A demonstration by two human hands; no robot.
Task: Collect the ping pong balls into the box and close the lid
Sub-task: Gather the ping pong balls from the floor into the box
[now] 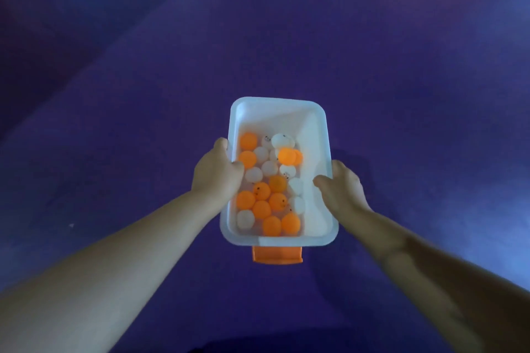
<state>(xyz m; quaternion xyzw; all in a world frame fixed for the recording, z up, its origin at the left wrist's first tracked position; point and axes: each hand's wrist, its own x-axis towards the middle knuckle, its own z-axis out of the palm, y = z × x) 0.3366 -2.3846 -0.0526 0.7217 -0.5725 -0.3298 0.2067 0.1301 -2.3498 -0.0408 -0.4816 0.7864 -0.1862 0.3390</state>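
Two bare hands hold an open white box of ping pong balls over a purple surface.

Seen from above, the white box (315, 135) sits just below the centre of the frame, its long sides running up and down, with no lid on it. The left hand (216, 173) clasps the left rim, thumb curled over the edge into the box; the right hand (341, 188) clasps the right rim the same way. Inside, orange and white ping pong balls (266, 180) crowd the left and lower part. An orange latch (277, 254) juts from the near end. The purple surface (286, 37) fills the frame.
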